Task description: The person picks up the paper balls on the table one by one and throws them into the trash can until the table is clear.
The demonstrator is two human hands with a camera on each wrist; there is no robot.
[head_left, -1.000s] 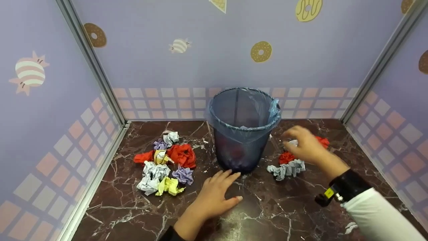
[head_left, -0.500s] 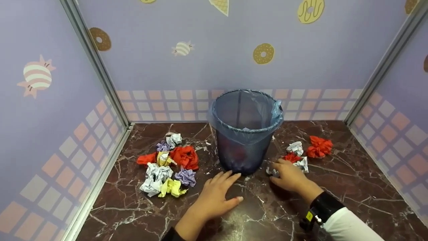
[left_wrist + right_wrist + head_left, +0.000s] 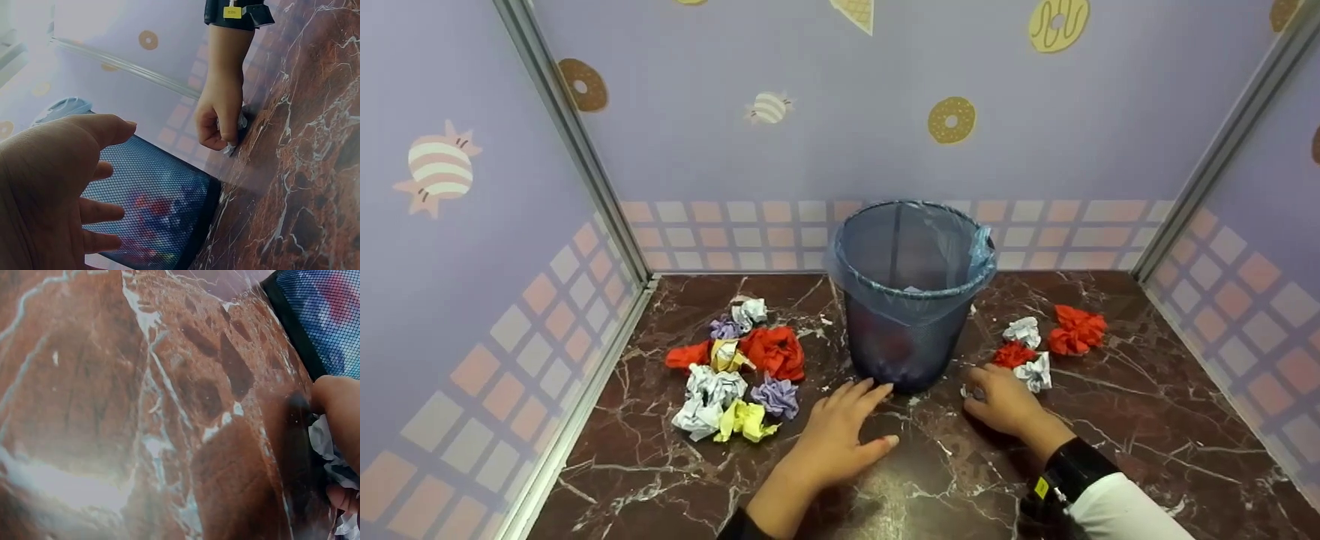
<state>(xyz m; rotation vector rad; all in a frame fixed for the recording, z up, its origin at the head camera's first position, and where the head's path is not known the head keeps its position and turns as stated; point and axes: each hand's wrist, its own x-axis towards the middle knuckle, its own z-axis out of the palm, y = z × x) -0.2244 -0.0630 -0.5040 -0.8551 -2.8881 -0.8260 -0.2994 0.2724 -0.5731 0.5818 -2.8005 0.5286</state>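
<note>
My right hand (image 3: 1005, 401) is low over the table, right of the bin, its thumb and fingers pinching a crumpled white paper (image 3: 322, 439). Most of that paper is hidden by the hand in the head view. Beside it lie another white paper ball (image 3: 1033, 373) and a small red one (image 3: 1014, 354). Just in front of the base of a mesh wastebasket (image 3: 904, 337) with a thin blue liner is my left hand (image 3: 836, 435), fingers spread and holding nothing. Through the mesh, coloured paper (image 3: 154, 205) shows in the left wrist view.
Left of the basket lies a pile of crumpled papers: red (image 3: 776, 352), purple (image 3: 776, 397), yellow (image 3: 746, 421) and white (image 3: 712, 386). At the far right are a larger red ball (image 3: 1078, 328) and a white one (image 3: 1022, 331). Patterned walls (image 3: 840, 150) enclose the marble-look table (image 3: 945, 487).
My right hand has come down from over the right-hand papers, toward me and leftward, and has taken hold of a white paper there. The left hand stays nearly still.
</note>
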